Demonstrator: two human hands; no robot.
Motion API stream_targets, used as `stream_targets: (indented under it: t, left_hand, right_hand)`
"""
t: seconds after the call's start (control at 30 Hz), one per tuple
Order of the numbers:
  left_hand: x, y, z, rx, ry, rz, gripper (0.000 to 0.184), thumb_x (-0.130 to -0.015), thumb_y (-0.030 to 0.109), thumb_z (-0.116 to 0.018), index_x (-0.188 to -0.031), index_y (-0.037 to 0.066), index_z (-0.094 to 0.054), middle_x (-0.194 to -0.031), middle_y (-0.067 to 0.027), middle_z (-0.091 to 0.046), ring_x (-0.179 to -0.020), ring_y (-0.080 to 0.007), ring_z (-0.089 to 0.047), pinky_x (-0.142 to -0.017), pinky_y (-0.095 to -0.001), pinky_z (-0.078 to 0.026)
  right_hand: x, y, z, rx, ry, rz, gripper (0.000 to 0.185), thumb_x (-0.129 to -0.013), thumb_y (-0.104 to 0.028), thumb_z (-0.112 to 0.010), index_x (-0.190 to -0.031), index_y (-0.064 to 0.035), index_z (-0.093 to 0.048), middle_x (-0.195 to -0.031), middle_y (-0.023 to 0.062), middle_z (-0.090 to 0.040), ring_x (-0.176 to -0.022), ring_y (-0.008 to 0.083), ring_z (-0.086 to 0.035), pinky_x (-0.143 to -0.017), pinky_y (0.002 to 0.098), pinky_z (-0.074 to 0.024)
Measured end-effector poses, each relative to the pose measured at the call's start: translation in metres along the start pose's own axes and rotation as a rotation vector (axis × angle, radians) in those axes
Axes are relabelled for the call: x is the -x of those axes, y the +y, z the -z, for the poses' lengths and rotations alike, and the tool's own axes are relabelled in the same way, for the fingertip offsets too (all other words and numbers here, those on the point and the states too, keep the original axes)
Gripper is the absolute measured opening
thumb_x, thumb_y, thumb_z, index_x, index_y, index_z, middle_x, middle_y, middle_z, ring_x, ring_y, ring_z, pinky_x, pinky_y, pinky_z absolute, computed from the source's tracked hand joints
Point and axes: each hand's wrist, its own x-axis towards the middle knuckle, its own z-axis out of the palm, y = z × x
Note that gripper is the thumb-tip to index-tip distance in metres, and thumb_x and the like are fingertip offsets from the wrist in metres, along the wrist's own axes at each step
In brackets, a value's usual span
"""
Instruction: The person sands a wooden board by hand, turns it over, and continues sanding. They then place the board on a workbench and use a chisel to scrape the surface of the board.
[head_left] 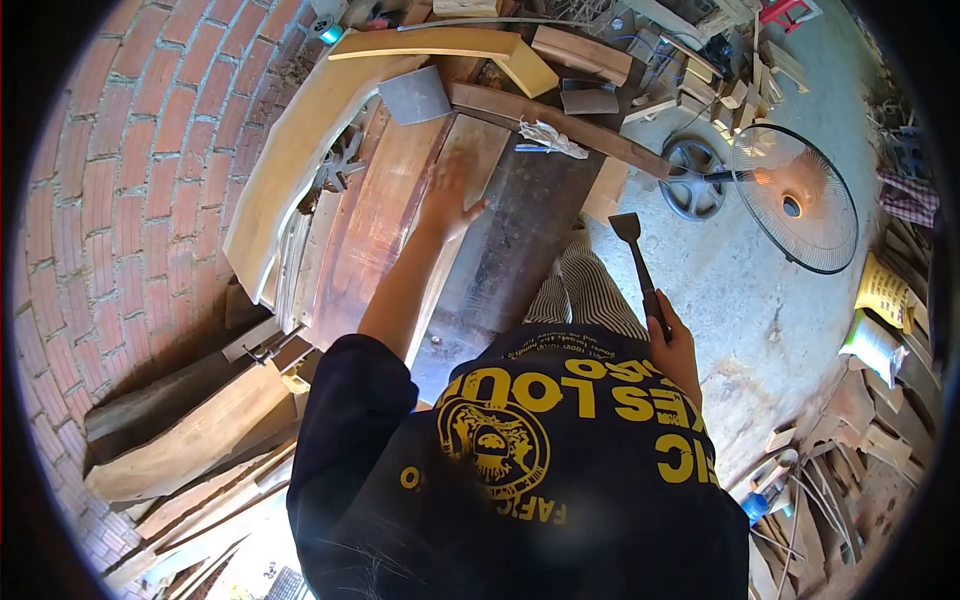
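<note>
Red brick wall (150, 150) curves along the left side of a workshop, and pale concrete floor (740, 340) spreads to the right, where a standing fan (797, 200) faces upward. Between them, a dark counter (525, 235) carries a long pale board (480, 145), lying lengthwise away from the person, with a reddish plank (385, 190) just to its left. Over the pale board, the left hand (447, 200) reaches out palm down, its thumb held wide to the right; the other fingers extend forward but are blurred, so I cannot tell how far apart they are or whether they press on the wood. By the person's right side, the right hand (677, 340) has its fingers closed around the handle of a scraper (638, 262), whose broad, flat blade points away from the body, above the floor and well apart from the pale board. Beyond the left hand sit a grey block (415, 95), a crumpled white wad (553, 140) and a curved yellow piece of wood (430, 42) near the far end.
</note>
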Motion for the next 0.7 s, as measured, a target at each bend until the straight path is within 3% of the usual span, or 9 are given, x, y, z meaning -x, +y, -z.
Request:
stream_targets:
  t: [0.03,0.17,0.27,0.33,0.37,0.43,0.57,0.7]
  left_hand:
    - [0.002,-0.005,-0.005,-0.108,0.085,0.021,0.077,-0.083,0.044,-0.06,-0.142,0.008,-0.027,-0.15,-0.0112,-0.023,-0.141,-0.0259,-0.017,-0.114,-0.0465,-0.009]
    - [0.008,-0.005,-0.01,-0.225,-0.017,0.049,0.081,-0.083,0.048,-0.058,-0.144,0.008,-0.024,-0.152,-0.0101,-0.02,-0.142,-0.0254,-0.013,-0.113,-0.0505,-0.006]
    - [0.008,0.002,-0.016,-0.326,-0.046,0.087,0.076,-0.085,0.051,-0.054,-0.144,0.012,-0.026,-0.149,-0.0123,-0.025,-0.142,-0.0284,-0.011,-0.112,-0.0556,-0.004]
    - [0.011,0.018,-0.017,-0.41,0.0,0.257,0.07,-0.086,0.049,-0.053,-0.142,0.016,-0.03,-0.143,-0.0162,-0.033,-0.141,-0.0332,-0.01,-0.111,-0.0565,-0.005]
    - [0.013,0.02,-0.022,-0.407,-0.004,0.257,0.07,-0.086,0.049,-0.053,-0.142,0.016,-0.03,-0.143,-0.0162,-0.033,-0.141,-0.0332,-0.01,-0.111,-0.0565,-0.005]
    - [0.019,0.023,-0.037,-0.344,0.183,0.321,0.067,-0.085,0.048,-0.055,-0.141,0.019,-0.034,-0.137,-0.0198,-0.037,-0.141,-0.0366,-0.009,-0.111,-0.0575,-0.006]
    - [0.025,0.028,-0.055,-0.323,0.254,0.44,0.065,-0.085,0.046,-0.057,-0.14,0.02,-0.035,-0.136,-0.0203,-0.038,-0.14,-0.0376,-0.009,-0.111,-0.0576,-0.007]
    - [0.019,0.024,-0.047,-0.275,0.221,0.446,0.071,-0.078,0.052,-0.062,-0.139,0.025,-0.037,-0.143,-0.0212,-0.027,-0.141,-0.0389,-0.004,-0.11,-0.059,-0.004]
  right_hand:
    - [-0.002,0.0,0.001,0.026,-0.003,-0.001,0.045,-0.092,-0.019,-0.051,-0.136,-0.0095,-0.044,-0.115,0.0209,-0.061,-0.106,0.0307,-0.06,-0.089,0.0355,-0.0457]
    - [-0.008,0.001,-0.001,0.027,0.014,0.068,0.045,-0.092,-0.02,-0.051,-0.135,-0.0092,-0.045,-0.114,0.0215,-0.061,-0.105,0.0326,-0.06,-0.089,0.0366,-0.0461]
    - [-0.013,-0.002,0.001,0.009,-0.015,0.098,0.045,-0.092,-0.017,-0.052,-0.135,-0.0078,-0.045,-0.115,0.0191,-0.062,-0.104,0.0244,-0.061,-0.085,0.0322,-0.0463]
    - [-0.013,-0.007,0.001,0.003,-0.022,0.073,0.044,-0.092,-0.02,-0.051,-0.134,-0.0084,-0.046,-0.115,0.0212,-0.061,-0.104,0.0324,-0.061,-0.088,0.037,-0.0466]
    - [-0.013,-0.006,0.001,0.006,-0.022,0.069,0.044,-0.092,-0.02,-0.051,-0.134,-0.0084,-0.046,-0.115,0.0212,-0.061,-0.104,0.0324,-0.061,-0.088,0.037,-0.0466]
    - [-0.013,-0.002,0.0,-0.012,0.018,0.124,0.045,-0.092,-0.02,-0.052,-0.134,-0.0089,-0.046,-0.114,0.0215,-0.061,-0.103,0.0327,-0.061,-0.087,0.037,-0.0471]
    - [-0.015,0.002,0.004,0.016,0.002,0.127,0.045,-0.091,-0.019,-0.052,-0.134,-0.0096,-0.046,-0.113,0.022,-0.061,-0.102,0.0332,-0.062,-0.086,0.0368,-0.0476]
    - [-0.016,0.007,0.008,0.028,-0.031,0.067,0.045,-0.091,-0.019,-0.053,-0.134,-0.01,-0.046,-0.112,0.022,-0.062,-0.102,0.0335,-0.062,-0.086,0.0369,-0.0477]
